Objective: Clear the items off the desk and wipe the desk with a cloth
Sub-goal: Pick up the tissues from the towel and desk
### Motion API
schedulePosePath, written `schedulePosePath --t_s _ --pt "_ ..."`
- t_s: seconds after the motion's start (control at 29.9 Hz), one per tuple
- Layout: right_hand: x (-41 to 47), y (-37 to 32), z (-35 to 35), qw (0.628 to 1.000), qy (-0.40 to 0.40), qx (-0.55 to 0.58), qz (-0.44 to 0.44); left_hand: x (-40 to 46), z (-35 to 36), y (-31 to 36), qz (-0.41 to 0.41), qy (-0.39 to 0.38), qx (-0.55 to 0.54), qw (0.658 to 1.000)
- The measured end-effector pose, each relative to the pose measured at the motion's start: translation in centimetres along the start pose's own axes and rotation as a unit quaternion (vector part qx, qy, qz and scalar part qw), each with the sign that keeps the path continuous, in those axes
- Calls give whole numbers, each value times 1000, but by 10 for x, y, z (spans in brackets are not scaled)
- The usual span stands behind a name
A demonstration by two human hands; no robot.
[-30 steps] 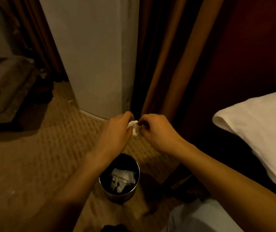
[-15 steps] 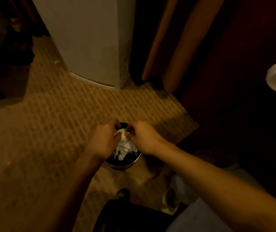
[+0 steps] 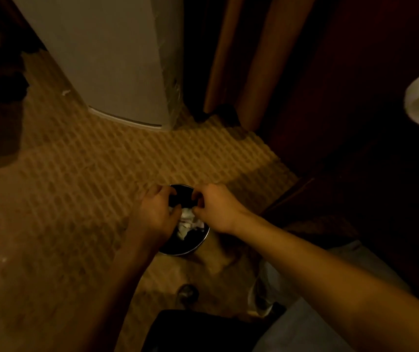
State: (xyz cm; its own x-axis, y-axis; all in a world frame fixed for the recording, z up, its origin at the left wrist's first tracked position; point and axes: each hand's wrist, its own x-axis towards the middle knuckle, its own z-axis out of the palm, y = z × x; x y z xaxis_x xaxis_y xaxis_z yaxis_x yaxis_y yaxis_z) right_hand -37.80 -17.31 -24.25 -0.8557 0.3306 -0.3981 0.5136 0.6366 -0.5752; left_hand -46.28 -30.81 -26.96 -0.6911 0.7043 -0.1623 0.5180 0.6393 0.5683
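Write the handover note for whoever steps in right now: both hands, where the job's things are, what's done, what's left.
Left hand: fingers curled over the near-left of the bin's mouth; whether it pinches any paper cannot be told.
Right hand: same, over the right side; grip also unclear.
Small metal waste bin: stands on the carpet beside the white pillar. Crumpled white paper lies inside it, directly under both hands.
Done: some desk rubbish looks binned.
Left: the desk and the cloth are out of view, so judge the clearing once you turn back; wiping likely remains.
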Motion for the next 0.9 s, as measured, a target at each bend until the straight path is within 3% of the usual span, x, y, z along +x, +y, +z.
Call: schedulePosePath --t_s 0.2,0.4,0.63,0.9 --pt "-23 -8 -34 999 30 -2 -19 4 -15 38 25 14 4 1000" --pt "-65 -15 -100 992 117 -7 -50 15 -43 116 122 67 -11 990" --pt "-136 -12 -187 956 270 -77 -83 8 -85 235 272 132 14 953" --pt "-230 4 -267 923 374 -64 -56 -13 -105 363 387 144 -11 911"
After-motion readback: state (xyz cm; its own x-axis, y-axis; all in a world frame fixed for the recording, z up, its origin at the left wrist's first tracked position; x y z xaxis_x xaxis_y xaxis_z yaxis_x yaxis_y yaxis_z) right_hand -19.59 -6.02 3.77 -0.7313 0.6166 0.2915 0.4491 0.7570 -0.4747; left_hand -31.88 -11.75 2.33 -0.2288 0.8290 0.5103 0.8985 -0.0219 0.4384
